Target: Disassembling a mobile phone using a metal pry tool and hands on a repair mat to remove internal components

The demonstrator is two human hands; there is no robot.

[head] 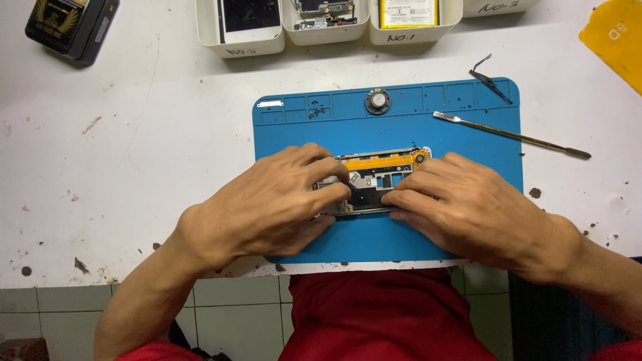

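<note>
Left hand, right hand curled, pinching phone frame.

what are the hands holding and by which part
Both hands, left and right, pin an opened phone frame flat on the blue mat, gripping its two ends.

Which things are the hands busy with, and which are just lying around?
In use:
left hand
right hand
opened phone frame
blue mat

Lying about:
metal spudger
small round speaker
black box
white bins
yellow card
</note>
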